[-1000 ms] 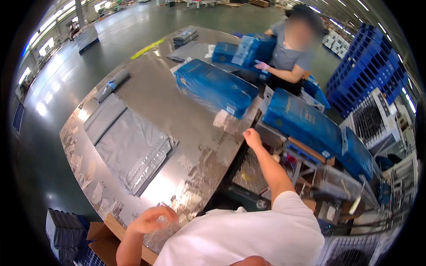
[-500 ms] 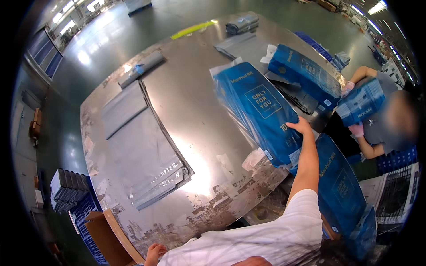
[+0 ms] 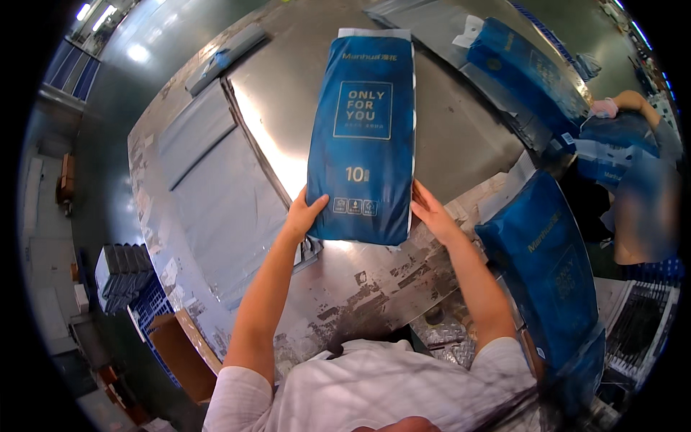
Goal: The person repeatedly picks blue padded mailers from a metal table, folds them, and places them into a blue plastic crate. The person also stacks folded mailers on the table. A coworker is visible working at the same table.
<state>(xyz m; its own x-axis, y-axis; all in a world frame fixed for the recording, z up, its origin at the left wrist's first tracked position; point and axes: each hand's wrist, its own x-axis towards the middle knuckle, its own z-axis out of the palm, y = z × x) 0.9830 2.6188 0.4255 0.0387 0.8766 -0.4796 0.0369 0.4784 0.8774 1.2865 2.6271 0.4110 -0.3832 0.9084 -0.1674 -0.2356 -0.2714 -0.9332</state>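
A long blue plastic-wrapped pack point(image 3: 361, 155) with pale printing is held over the metal table, its far end pointing away from me. My left hand point(image 3: 306, 214) grips its near left corner, the thumb lying on top. On the opposite edge, my right hand point(image 3: 430, 210) presses against the side with its fingers partly behind the pack. Left of it, a stack of flat grey plastic bags point(image 3: 223, 180) lies on the table, partly beneath my left forearm. Another blue pack point(image 3: 547, 252) rests to the right of my right forearm.
A rolled grey bundle point(image 3: 227, 57) lies at the table's point(image 3: 468, 155) far left. At the far right, a blue pack point(image 3: 529, 75) sits near a co-worker's gloved hand point(image 3: 603, 109). An open cardboard box point(image 3: 183, 356) stands by the near left edge, beside a blue crate point(image 3: 152, 288).
The blue pack has moved left from the table's right side and turned to point straight away from me. My left hand has come up from the lower edge onto it; my right hand has shifted left.
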